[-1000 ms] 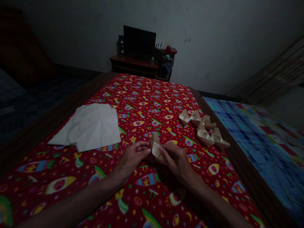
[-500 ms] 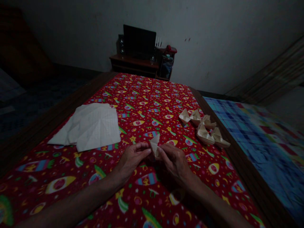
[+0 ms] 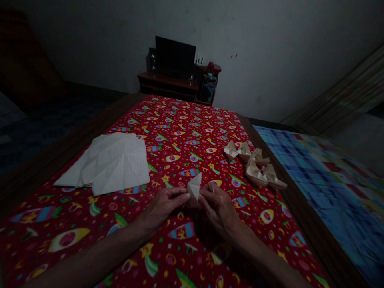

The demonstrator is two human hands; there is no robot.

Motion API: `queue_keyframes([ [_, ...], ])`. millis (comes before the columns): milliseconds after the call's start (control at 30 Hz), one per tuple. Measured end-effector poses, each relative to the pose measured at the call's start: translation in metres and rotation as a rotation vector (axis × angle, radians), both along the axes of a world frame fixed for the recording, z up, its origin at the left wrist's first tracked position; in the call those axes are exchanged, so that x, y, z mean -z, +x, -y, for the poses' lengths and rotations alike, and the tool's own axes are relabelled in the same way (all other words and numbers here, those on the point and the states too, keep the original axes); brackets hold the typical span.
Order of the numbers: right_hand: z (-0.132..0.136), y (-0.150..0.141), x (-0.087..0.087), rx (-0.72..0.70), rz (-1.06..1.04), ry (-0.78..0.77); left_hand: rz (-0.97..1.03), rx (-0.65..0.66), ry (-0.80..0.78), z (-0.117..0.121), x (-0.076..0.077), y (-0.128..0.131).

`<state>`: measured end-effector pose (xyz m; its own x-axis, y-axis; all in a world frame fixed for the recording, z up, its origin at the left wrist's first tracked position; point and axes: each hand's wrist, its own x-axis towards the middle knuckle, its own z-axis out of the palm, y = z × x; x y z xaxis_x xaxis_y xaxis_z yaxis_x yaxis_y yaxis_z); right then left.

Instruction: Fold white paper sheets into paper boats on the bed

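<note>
A small folded paper boat (image 3: 195,188) is held upright between my two hands, its pointed tip facing up. My left hand (image 3: 168,202) pinches its left edge between thumb and fingers. On the other side, my right hand (image 3: 217,204) grips the right edge with thumb and forefinger. Several finished-looking paper boats (image 3: 255,173) sit grouped to the right of my right hand. Left of my left hand lies a fanned pile of creased pale paper sheets (image 3: 120,164).
A red cloth (image 3: 180,140) printed with rockets covers the surface under my hands, with dark wooden edging (image 3: 264,148) along the sides. Beyond its far end stands a desk (image 3: 168,83) with a monitor (image 3: 175,56). A blue checked mat (image 3: 300,180) lies to the right.
The paper boat has been turned between my fingers, so a flat pale face now shows instead of its open folds. My view has tilted and shifted slightly; both hands stay on the paper.
</note>
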<state>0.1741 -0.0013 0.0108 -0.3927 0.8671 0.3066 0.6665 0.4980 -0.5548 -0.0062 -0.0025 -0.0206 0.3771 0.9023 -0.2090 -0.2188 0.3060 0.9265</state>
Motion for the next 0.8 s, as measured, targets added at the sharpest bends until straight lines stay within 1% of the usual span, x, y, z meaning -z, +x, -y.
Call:
queue_keyframes([
  [100, 0.001, 0.000, -0.003, -0.046, 0.052, 0.044, 0.007, 0.000, 0.007, -0.001, 0.001, 0.000],
  [200, 0.002, 0.000, -0.002, -0.060, 0.071, 0.120, 0.044, 0.007, 0.024, 0.000, -0.004, 0.001],
  [300, 0.002, 0.002, 0.001, -0.067, -0.038, 0.222, 0.018, -0.024, 0.012, 0.001, -0.008, 0.002],
  [367, 0.001, 0.003, 0.002, -0.094, -0.122, 0.264, -0.018, -0.040, 0.014, 0.001, -0.007, 0.002],
  [433, 0.000, 0.004, 0.003, -0.120, -0.170, 0.283, -0.045, -0.039, 0.023, 0.000, -0.003, 0.002],
  [533, 0.000, 0.003, 0.004, -0.122, -0.180, 0.280, -0.073, -0.025, 0.039, -0.002, 0.001, 0.001],
  [600, 0.001, 0.002, 0.003, -0.091, -0.170, 0.237, -0.089, -0.013, 0.041, -0.003, 0.002, 0.001],
  [700, 0.000, 0.001, -0.001, -0.020, -0.177, 0.088, -0.105, -0.005, 0.055, -0.005, 0.001, 0.002],
  [800, -0.012, 0.014, -0.011, 0.118, -0.246, -0.058, -0.112, -0.045, 0.083, -0.007, 0.004, 0.003],
])
